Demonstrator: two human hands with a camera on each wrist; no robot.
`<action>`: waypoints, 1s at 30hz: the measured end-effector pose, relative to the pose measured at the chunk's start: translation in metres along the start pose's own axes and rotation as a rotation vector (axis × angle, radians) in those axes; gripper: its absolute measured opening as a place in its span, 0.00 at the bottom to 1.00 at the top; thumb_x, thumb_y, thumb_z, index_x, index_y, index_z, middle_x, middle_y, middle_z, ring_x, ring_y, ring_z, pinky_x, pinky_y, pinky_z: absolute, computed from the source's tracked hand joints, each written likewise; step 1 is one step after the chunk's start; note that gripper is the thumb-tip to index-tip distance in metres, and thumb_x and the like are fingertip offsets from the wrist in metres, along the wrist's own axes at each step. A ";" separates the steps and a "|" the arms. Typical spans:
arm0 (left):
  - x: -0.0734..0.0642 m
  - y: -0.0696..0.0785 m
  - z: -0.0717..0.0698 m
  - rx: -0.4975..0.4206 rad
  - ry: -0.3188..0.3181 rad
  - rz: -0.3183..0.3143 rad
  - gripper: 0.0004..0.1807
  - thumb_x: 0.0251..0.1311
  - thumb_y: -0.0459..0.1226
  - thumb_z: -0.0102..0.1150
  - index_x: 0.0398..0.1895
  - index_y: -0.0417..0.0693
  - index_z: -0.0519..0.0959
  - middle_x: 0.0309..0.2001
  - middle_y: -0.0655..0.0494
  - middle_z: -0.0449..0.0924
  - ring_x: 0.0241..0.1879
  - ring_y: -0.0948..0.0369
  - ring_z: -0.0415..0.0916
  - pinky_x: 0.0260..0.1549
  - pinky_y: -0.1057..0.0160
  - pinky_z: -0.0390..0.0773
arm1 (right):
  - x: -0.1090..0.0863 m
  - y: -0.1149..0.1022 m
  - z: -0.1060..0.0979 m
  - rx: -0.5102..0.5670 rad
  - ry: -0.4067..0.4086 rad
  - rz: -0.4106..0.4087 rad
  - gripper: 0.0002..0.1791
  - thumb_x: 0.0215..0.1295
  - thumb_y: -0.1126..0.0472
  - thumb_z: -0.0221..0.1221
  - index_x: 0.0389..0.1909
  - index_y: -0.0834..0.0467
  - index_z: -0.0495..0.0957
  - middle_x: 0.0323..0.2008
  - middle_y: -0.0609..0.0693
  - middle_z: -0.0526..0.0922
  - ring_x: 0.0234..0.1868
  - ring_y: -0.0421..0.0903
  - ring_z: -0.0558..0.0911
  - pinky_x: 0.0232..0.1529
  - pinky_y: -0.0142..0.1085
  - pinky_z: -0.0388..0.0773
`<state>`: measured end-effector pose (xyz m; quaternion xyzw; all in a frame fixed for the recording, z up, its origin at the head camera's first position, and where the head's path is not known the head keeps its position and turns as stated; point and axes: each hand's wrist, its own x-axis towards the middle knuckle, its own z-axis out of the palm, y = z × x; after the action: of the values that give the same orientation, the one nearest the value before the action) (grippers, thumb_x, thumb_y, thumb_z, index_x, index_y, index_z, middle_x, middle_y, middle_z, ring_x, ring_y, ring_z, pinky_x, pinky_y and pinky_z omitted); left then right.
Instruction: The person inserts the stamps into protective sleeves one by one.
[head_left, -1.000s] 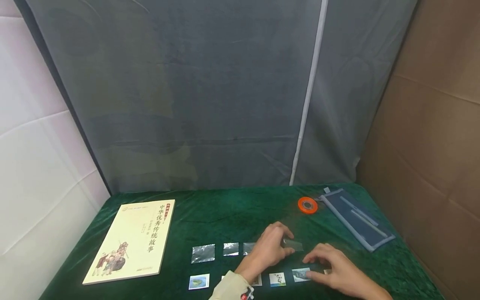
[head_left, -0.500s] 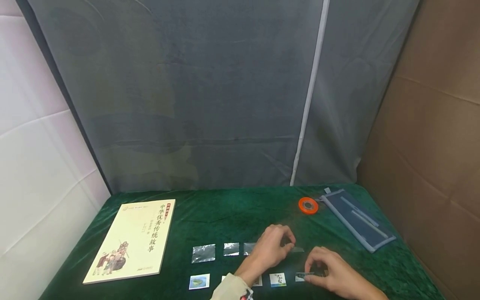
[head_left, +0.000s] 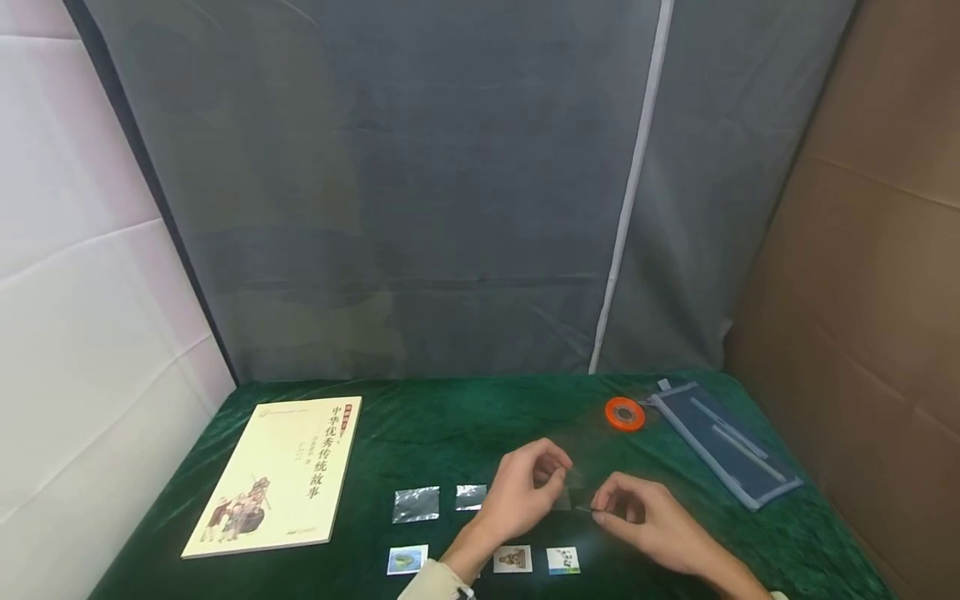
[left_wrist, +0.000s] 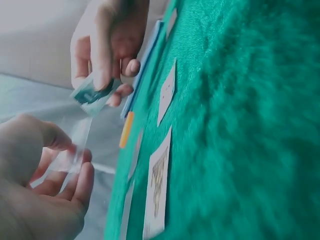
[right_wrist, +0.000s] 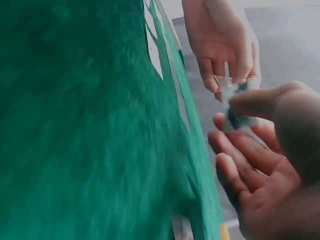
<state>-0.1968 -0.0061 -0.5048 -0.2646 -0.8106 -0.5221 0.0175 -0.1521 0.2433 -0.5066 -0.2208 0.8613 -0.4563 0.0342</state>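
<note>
My left hand [head_left: 520, 492] pinches a small clear plastic sleeve [left_wrist: 79, 140] between thumb and fingers, above the green cloth. Facing it, my right hand [head_left: 647, 518] holds a small stamp-like picture card [left_wrist: 90, 99] with a dark blue-green print, its thumb lying across the face. In the left wrist view, the card sits close to the sleeve's upper end; whether they touch I cannot tell. On the cloth lie similar cards: a blue-green one [head_left: 407, 560], a brown figure one [head_left: 512, 559] and a panda one [head_left: 562, 561]. Another is mostly hidden by my left wrist.
Clear sleeves lie behind the cards, one larger [head_left: 416, 505] and one smaller [head_left: 471, 497]. A cream book [head_left: 273, 479] is at the left. Toward the back right are an orange disc [head_left: 625, 414] and a blue zip pouch [head_left: 723, 446] with slim tools inside.
My right hand has taken the picture card off the cloth and brought it up and left toward the sleeve. The left hand has raised the sleeve slightly. The head view has shifted a little.
</note>
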 end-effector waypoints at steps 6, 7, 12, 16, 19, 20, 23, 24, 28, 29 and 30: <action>-0.017 -0.003 -0.024 -0.126 0.081 -0.097 0.09 0.72 0.31 0.65 0.49 0.51 0.87 0.47 0.49 0.90 0.44 0.67 0.87 0.47 0.69 0.86 | 0.027 -0.011 0.021 0.116 0.081 0.045 0.07 0.75 0.52 0.69 0.45 0.47 0.81 0.40 0.47 0.90 0.40 0.44 0.91 0.35 0.37 0.85; -0.020 -0.003 -0.028 -0.146 0.088 -0.118 0.08 0.72 0.32 0.66 0.49 0.52 0.87 0.47 0.50 0.90 0.44 0.66 0.88 0.48 0.69 0.86 | 0.031 -0.013 0.025 0.140 0.095 0.032 0.07 0.75 0.54 0.69 0.46 0.48 0.81 0.38 0.49 0.90 0.38 0.45 0.91 0.34 0.37 0.85; -0.034 -0.004 -0.042 -0.236 0.111 -0.217 0.08 0.74 0.42 0.69 0.50 0.52 0.89 0.46 0.55 0.90 0.45 0.63 0.89 0.46 0.68 0.85 | 0.045 -0.020 0.045 0.245 0.144 -0.084 0.05 0.77 0.61 0.66 0.49 0.53 0.82 0.32 0.60 0.89 0.27 0.51 0.87 0.28 0.38 0.84; -0.041 -0.006 -0.049 -0.303 0.136 -0.255 0.13 0.74 0.45 0.69 0.51 0.46 0.88 0.45 0.54 0.92 0.45 0.57 0.92 0.45 0.65 0.88 | 0.050 -0.021 0.055 0.349 0.163 -0.094 0.05 0.77 0.63 0.65 0.50 0.56 0.83 0.36 0.63 0.90 0.26 0.47 0.87 0.26 0.38 0.83; -0.043 -0.008 -0.050 -0.347 0.145 -0.260 0.15 0.75 0.43 0.68 0.51 0.39 0.87 0.43 0.50 0.94 0.46 0.52 0.93 0.45 0.63 0.89 | 0.049 -0.020 0.059 0.432 0.159 -0.070 0.05 0.77 0.64 0.64 0.49 0.58 0.83 0.36 0.67 0.90 0.23 0.43 0.85 0.21 0.36 0.79; -0.044 -0.009 -0.050 -0.359 0.145 -0.259 0.16 0.75 0.43 0.68 0.51 0.37 0.86 0.43 0.49 0.95 0.46 0.51 0.93 0.45 0.62 0.89 | 0.049 -0.019 0.059 0.450 0.160 -0.063 0.05 0.77 0.65 0.64 0.49 0.59 0.83 0.35 0.68 0.90 0.22 0.42 0.84 0.19 0.35 0.76; -0.044 -0.010 -0.051 -0.355 0.149 -0.265 0.17 0.74 0.43 0.69 0.50 0.35 0.87 0.41 0.49 0.95 0.46 0.51 0.94 0.43 0.65 0.89 | 0.049 -0.017 0.059 0.483 0.187 -0.051 0.04 0.77 0.64 0.65 0.47 0.60 0.83 0.33 0.68 0.90 0.20 0.40 0.82 0.16 0.34 0.72; -0.044 -0.010 -0.051 -0.348 0.150 -0.266 0.16 0.74 0.43 0.69 0.49 0.36 0.87 0.40 0.49 0.95 0.45 0.51 0.94 0.43 0.66 0.89 | 0.049 -0.016 0.059 0.486 0.203 -0.048 0.03 0.77 0.64 0.65 0.46 0.61 0.83 0.33 0.67 0.90 0.19 0.39 0.82 0.15 0.34 0.72; -0.044 -0.010 -0.051 -0.325 0.158 -0.277 0.13 0.73 0.43 0.71 0.46 0.41 0.89 0.38 0.53 0.95 0.42 0.55 0.94 0.42 0.67 0.88 | 0.051 -0.014 0.057 0.507 0.238 -0.031 0.05 0.77 0.64 0.65 0.43 0.63 0.83 0.31 0.66 0.90 0.17 0.41 0.80 0.14 0.33 0.68; -0.044 -0.011 -0.051 -0.321 0.159 -0.280 0.12 0.72 0.44 0.71 0.44 0.42 0.89 0.37 0.54 0.95 0.42 0.56 0.94 0.41 0.67 0.88 | 0.051 -0.014 0.056 0.510 0.235 -0.027 0.05 0.77 0.64 0.65 0.42 0.64 0.82 0.32 0.65 0.90 0.17 0.42 0.80 0.13 0.33 0.68; -0.045 -0.011 -0.051 -0.318 0.160 -0.282 0.11 0.72 0.44 0.71 0.43 0.44 0.90 0.37 0.54 0.95 0.41 0.57 0.94 0.41 0.67 0.88 | 0.051 -0.014 0.056 0.513 0.228 -0.024 0.06 0.77 0.64 0.65 0.42 0.64 0.82 0.32 0.65 0.90 0.17 0.42 0.80 0.13 0.33 0.68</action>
<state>-0.1759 -0.0711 -0.5043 -0.1056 -0.7432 -0.6598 -0.0334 -0.1789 0.1720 -0.5209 -0.1623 0.7132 -0.6818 -0.0136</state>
